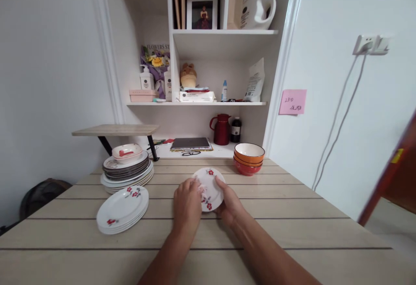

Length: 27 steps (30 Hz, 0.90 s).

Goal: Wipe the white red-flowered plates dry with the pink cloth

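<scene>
A small white plate (212, 185) with red flowers is held tilted above the table, in the middle of the view. My right hand (230, 200) grips its right rim, thumb on the face and fingers underneath. Against the plate's left part rests my left hand (188, 198), fingers curled over a crumpled pale pink cloth (202, 189), mostly hidden by the hand. To the left lies a stack of white oval plates (121, 209) with red flowers. Behind it stands a taller stack of plates (127, 173) topped by a white and red dish (126, 151).
Nested orange and red bowls (248, 159) stand at the back right of the wooden table (260, 233). A small raised shelf (115, 130) is at the back left. Beyond are a laptop (190, 143), glasses (191, 153), a red jug (221, 130) and a dark bottle (235, 130).
</scene>
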Tool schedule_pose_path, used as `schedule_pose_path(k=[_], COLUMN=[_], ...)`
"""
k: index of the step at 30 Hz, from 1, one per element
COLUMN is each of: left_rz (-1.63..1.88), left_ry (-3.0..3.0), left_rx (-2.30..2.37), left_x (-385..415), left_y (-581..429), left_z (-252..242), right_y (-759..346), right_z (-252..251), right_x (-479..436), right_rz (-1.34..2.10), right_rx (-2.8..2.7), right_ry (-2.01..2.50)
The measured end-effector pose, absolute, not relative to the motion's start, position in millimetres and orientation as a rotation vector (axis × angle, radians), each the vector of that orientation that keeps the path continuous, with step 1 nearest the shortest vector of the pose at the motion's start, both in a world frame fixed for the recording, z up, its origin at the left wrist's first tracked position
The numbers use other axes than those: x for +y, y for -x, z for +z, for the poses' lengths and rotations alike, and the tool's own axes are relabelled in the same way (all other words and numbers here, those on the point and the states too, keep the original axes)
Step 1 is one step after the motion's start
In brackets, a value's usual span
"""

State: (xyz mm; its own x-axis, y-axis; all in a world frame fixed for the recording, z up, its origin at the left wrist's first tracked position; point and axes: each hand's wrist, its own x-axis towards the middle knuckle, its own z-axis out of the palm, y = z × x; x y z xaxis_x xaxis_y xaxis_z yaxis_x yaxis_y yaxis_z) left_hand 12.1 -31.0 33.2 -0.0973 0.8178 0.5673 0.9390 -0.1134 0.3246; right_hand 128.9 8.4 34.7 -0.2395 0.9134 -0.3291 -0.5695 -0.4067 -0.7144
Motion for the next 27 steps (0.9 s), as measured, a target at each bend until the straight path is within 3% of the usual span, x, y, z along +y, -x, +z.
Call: schedule_pose_path(k=[7, 13, 18, 22, 27], left_rz=[-1.01, -0.991, -0.976, -0.96, -1.029], left_ry=[2.224, 1.97, 1.84, 1.989, 2.194], left_rx=[-1.517, -1.985, -2.068, -1.884, -1.291], left_x=[-38.1, -25.8, -21.1, -28.2, -37.1], left_y=[-48.6, -7.4, 17.2, -12.7, -53.1], left_z=[25.2, 32.4, 34.4, 29.3, 18.3], right_y=[-132.5, -115.6, -113.9, -123.3, -139.5], right_z=[34.2, 29.7, 29.2, 34.5, 43.3], right_x=[11.0, 0.8, -1.9, 5.0, 11.4], right_rz=[2.062, 1.776, 1.768, 1.766, 2.001], right_rx=[-0.538, -0.783, -0.826, -0.66, -0.533], right_ry=[0.745, 0.934, 0.872, 0.831, 0.773])
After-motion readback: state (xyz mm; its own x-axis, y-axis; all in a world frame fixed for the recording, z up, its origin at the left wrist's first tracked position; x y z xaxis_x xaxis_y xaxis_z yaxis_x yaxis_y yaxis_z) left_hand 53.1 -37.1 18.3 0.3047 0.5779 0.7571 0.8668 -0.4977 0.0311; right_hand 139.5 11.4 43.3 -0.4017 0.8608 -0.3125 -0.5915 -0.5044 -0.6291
